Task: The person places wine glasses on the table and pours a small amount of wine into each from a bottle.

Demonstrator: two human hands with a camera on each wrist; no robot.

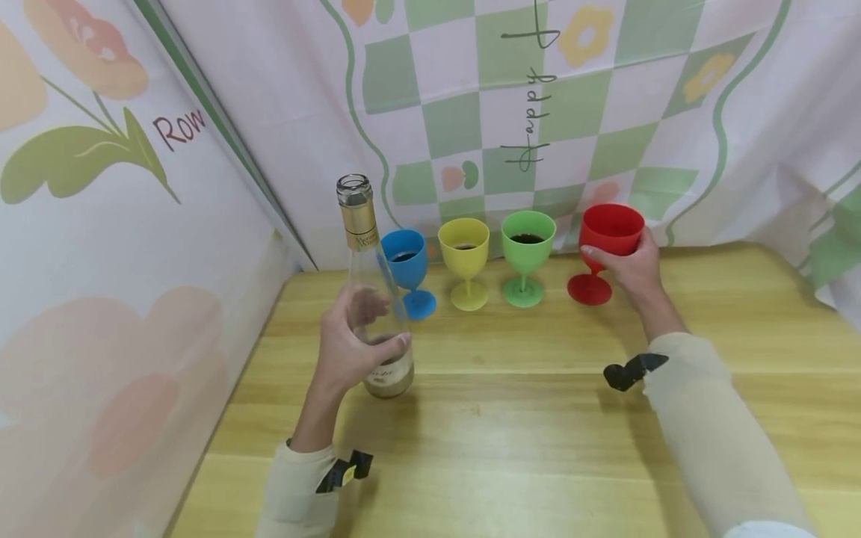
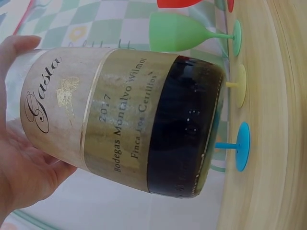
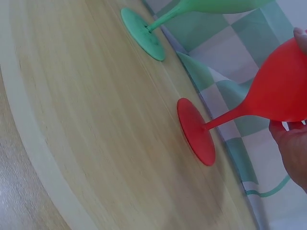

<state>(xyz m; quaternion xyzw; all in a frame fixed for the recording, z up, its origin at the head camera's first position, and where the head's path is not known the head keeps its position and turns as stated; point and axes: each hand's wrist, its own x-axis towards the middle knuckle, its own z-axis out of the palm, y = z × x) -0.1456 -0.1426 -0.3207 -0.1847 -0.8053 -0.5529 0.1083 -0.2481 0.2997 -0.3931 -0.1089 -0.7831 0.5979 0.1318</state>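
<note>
My left hand [image 1: 350, 336] grips a clear glass wine bottle [image 1: 373, 299] round its body, keeping it nearly upright above the table. In the left wrist view, dark liquid shows below the bottle's label [image 2: 120, 110]. With its thumb and fingers, my right hand [image 1: 635, 269] holds the bowl of a red goblet [image 1: 612, 228], which tilts slightly. No dark liquid shows inside that one. I cannot tell whether its foot [image 3: 195, 132] touches the table. To its left stand a green goblet [image 1: 528, 250], a yellow goblet [image 1: 464, 250] and a blue goblet [image 1: 406, 261], each with dark liquid.
The goblets are in a row along the back of the wooden table [image 1: 511, 433]. Behind them hangs a green-and-white checked cloth [image 1: 451, 123]. A floral-printed cloth panel [image 1: 134, 261] borders the table's left side. The bottle partly covers the blue goblet in the head view.
</note>
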